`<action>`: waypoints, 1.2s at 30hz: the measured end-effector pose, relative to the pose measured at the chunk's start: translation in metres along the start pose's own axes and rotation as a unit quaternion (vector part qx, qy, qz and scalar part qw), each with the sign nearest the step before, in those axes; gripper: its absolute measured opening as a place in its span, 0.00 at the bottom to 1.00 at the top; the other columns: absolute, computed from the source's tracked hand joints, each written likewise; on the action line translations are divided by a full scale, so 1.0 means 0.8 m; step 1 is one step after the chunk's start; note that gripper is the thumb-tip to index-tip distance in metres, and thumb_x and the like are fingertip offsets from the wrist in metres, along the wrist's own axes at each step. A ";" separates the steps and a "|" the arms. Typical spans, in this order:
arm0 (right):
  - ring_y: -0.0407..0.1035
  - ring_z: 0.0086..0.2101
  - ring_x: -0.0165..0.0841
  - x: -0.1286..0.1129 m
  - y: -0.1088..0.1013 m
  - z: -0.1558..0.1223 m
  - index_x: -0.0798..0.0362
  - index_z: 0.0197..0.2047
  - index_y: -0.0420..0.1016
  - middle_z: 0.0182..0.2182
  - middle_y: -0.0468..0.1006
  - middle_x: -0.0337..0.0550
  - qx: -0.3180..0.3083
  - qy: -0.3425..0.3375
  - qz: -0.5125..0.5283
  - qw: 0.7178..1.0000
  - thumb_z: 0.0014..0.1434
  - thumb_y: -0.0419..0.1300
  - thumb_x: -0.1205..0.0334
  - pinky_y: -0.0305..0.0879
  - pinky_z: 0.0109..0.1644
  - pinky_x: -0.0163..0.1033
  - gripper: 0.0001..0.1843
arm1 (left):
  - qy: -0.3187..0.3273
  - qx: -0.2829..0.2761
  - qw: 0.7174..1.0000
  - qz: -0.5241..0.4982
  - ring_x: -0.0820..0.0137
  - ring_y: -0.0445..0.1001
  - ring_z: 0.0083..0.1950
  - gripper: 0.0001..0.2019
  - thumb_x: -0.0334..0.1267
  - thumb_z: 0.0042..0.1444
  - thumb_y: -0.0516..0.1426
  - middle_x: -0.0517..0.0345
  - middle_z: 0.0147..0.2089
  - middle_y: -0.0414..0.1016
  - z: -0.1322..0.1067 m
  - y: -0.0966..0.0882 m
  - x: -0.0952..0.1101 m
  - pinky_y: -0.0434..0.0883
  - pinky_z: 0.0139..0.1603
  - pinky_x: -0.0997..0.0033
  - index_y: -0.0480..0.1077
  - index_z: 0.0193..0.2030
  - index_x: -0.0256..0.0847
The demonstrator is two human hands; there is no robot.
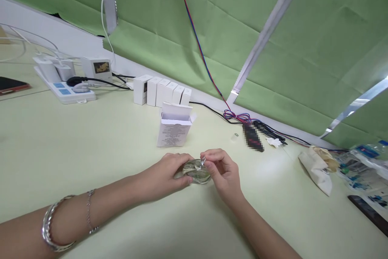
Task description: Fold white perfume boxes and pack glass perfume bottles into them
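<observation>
A small round clear glass bottle lies on the pale green table between both hands. My left hand wraps its fingers round the bottle's left side. My right hand pinches the silver nozzle at the bottle's top with thumb and forefinger. Just behind the hands stands an open white carton with its flap up and printed text on the front. A tiny clear cap lies on the table to the right of the carton.
A row of several small white boxes stands behind the carton. A power strip with chargers sits far left, a phone beyond it. Cables, a crumpled cloth bag and plastic packets lie right.
</observation>
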State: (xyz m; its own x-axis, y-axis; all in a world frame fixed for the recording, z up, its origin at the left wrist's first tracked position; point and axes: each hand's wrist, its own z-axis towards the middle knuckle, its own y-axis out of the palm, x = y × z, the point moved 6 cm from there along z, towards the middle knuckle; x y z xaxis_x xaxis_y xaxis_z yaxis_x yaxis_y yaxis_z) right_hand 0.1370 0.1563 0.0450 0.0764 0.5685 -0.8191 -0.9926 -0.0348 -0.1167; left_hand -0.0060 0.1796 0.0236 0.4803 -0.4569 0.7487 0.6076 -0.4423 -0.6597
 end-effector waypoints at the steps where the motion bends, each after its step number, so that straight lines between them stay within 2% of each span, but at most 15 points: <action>1: 0.73 0.41 0.34 -0.002 -0.001 0.001 0.48 0.36 0.73 0.34 0.76 0.42 -0.002 -0.006 -0.010 1.000 0.60 0.59 0.66 0.71 0.44 0.41 0.04 | -0.001 0.000 1.000 -0.002 0.70 0.64 0.30 0.05 0.38 0.53 0.53 0.62 0.30 0.65 0.000 0.000 0.000 0.60 0.28 0.74 0.66 0.36 0.42; 7: 0.75 0.39 0.35 -0.011 -0.004 0.004 0.49 0.33 0.74 0.34 0.78 0.44 -0.015 -0.027 -0.073 0.997 0.58 0.59 0.67 0.72 0.43 0.43 0.04 | 0.003 0.001 1.000 -0.003 0.69 0.65 0.31 0.05 0.38 0.54 0.52 0.62 0.30 0.65 -0.001 -0.001 0.002 0.60 0.29 0.73 0.66 0.36 0.41; 19: 0.77 0.36 0.35 -0.025 -0.012 0.014 0.50 0.31 0.75 0.33 0.81 0.45 -0.064 -0.009 -0.118 0.991 0.56 0.61 0.68 0.73 0.43 0.42 0.04 | -0.007 0.007 0.999 0.030 0.67 0.66 0.33 0.10 0.43 0.54 0.53 0.61 0.30 0.67 -0.001 0.000 0.003 0.61 0.32 0.72 0.69 0.38 0.42; 31: 0.78 0.38 0.36 -0.040 -0.010 0.018 0.51 0.30 0.73 0.32 0.81 0.44 -0.113 -0.007 -0.174 0.978 0.55 0.60 0.71 0.74 0.42 0.41 0.06 | -0.018 0.001 0.999 0.047 0.64 0.65 0.37 0.08 0.41 0.54 0.53 0.60 0.31 0.66 -0.003 0.002 0.003 0.61 0.35 0.70 0.69 0.39 0.43; 36: 0.78 0.38 0.36 -0.040 -0.012 0.019 0.50 0.30 0.73 0.32 0.81 0.43 -0.115 -0.007 -0.177 0.977 0.56 0.60 0.70 0.74 0.42 0.41 0.06 | -0.023 0.007 0.999 0.049 0.64 0.66 0.36 0.08 0.41 0.54 0.53 0.60 0.31 0.66 -0.001 0.000 0.004 0.61 0.34 0.71 0.69 0.37 0.43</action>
State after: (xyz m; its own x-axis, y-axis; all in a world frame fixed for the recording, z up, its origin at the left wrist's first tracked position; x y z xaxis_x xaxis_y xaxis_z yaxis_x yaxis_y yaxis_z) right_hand 0.1427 0.1511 0.0809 0.4089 0.5890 -0.6970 -0.8565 -0.0159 -0.5159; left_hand -0.0049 0.1775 0.0260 0.5657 -0.4613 0.6835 0.5658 -0.3858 -0.7287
